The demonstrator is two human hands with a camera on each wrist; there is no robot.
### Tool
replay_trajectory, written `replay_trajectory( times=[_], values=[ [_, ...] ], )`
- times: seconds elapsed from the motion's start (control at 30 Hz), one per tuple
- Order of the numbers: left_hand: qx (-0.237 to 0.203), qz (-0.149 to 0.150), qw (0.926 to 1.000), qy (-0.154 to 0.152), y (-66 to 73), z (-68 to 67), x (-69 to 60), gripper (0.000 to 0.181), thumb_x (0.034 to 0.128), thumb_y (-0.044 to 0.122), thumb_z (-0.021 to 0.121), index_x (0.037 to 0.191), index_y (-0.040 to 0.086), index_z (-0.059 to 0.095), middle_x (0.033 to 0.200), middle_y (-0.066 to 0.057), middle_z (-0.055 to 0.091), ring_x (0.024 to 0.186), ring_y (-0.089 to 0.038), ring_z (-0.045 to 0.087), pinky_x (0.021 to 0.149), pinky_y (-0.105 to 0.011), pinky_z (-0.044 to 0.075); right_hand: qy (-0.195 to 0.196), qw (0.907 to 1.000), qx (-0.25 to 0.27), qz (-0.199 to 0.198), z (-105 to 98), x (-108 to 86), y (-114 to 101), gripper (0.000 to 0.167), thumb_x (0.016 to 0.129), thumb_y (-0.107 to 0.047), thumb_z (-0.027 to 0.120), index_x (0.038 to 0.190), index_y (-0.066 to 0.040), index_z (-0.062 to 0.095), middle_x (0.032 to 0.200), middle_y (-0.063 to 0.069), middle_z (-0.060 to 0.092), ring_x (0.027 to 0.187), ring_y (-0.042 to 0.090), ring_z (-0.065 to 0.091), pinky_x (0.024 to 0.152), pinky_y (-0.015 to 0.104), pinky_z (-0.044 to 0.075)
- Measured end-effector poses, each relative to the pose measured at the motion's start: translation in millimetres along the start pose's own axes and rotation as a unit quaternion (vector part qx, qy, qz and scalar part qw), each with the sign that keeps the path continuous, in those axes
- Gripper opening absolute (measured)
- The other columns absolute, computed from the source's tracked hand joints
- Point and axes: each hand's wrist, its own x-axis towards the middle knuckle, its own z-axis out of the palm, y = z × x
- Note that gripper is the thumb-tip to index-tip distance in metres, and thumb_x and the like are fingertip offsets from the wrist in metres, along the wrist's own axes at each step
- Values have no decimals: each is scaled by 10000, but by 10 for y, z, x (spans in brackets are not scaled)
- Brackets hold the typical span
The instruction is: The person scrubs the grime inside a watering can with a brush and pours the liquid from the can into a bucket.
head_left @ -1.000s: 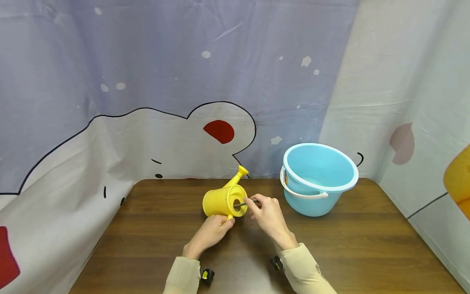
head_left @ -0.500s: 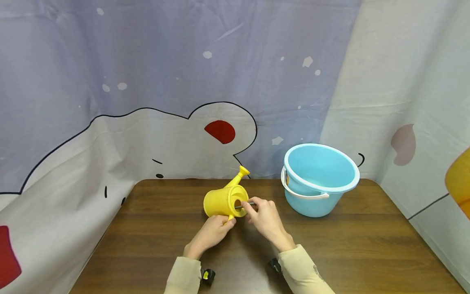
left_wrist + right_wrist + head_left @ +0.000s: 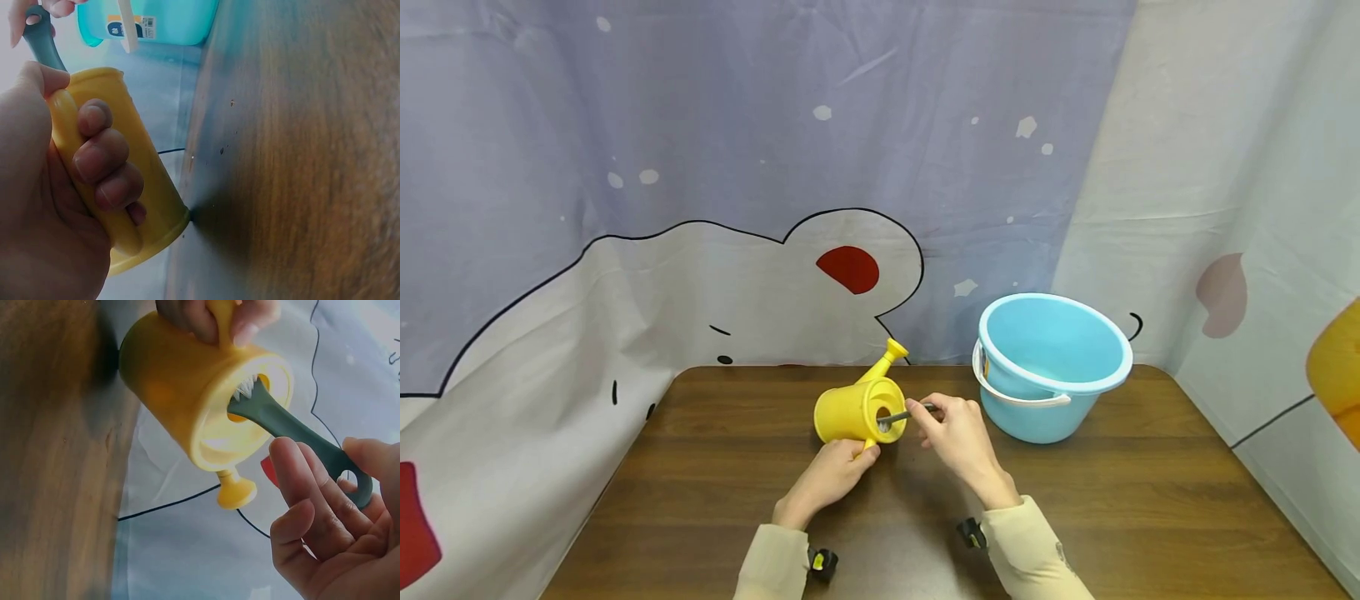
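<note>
Brush point(image 3: 294, 426) between right fingers point(image 3: 306, 494)

Head view: worn high, faced forward and down; tabletop point(image 3: 700, 492) and backdrop point(image 3: 880, 125) taken in from farther off. Left wrist view: set close behind left hand point(image 3: 37, 162), turned sideways, tabletop at right. Right wrist view: set close, turned opposite way, aimed past right hand point(image 3: 331, 544) along brush point(image 3: 287, 422). Watering can point(image 3: 842, 414) shared by all three; bucket point(image 3: 1037, 421) by head and left wrist.

Wooden table point(image 3: 1150, 500), blue bucket point(image 3: 1033, 421), tilted watering can point(image 3: 842, 413)
</note>
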Motion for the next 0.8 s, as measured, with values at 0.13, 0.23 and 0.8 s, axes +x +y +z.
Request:
replay_trajectory(
  times=[0.13,0.23,0.8],
  values=[
    [-15,-11,10000,20,-12,-7,-2,444,1015,330,500,602,180,440,543,115,322,477,-44,284,471,-227,263,-27,10000,40,2,48,-7,-6,198,937,-296,671,842,-133,728,543,-100,604,442,69,591,513,259,485],
    [-19,7,10000,35,-16,-7,0,441,1016,306,505,600,178,436,541,114,321,476,-46,281,471,-227,261,2,10000,37,-64,99,-17,-6,182,934,-286,675,863,-128,729,545,-100,604,436,45,579,518,258,488],
    [53,97,9999,45,11,-23,0,444,1015,323,500,600,182,430,543,113,321,474,-41,278,472,-221,257,34,9995,59,-318,220,-63,-32,167,931,-260,681,877,-109,729,516,-155,570,446,158,617,482,238,466]
  ],
)
